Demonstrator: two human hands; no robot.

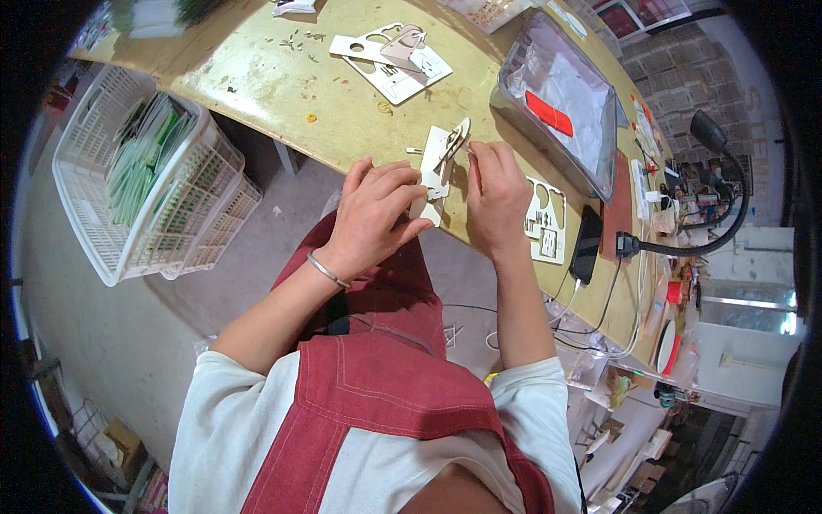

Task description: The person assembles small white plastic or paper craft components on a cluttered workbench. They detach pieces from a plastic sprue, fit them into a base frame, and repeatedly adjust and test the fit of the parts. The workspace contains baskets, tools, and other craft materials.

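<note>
At the table's front edge lies a pale, flat cut-out panel (435,158), seemingly thin board. A narrow slotted piece (454,141) stands up at an angle on its far end. My left hand (372,206) grips the panel's near end, fingers over the top and thumb along the near side. To the right, my right hand (498,197) is closed in a pinch close to the slotted piece; whatever is between its fingertips is too small to make out. A tiny pale slotted bit (413,151) rests left of the panel.
Cut-out sheets (398,86) lie farther back on the yellowish table (257,94); another sheet (548,236) is beside my right hand. A grey bin (505,103) holds plastic bags and a red packet. A phone (586,244), cables and a gooseneck lamp (741,197) stand right; a white basket (128,257) left.
</note>
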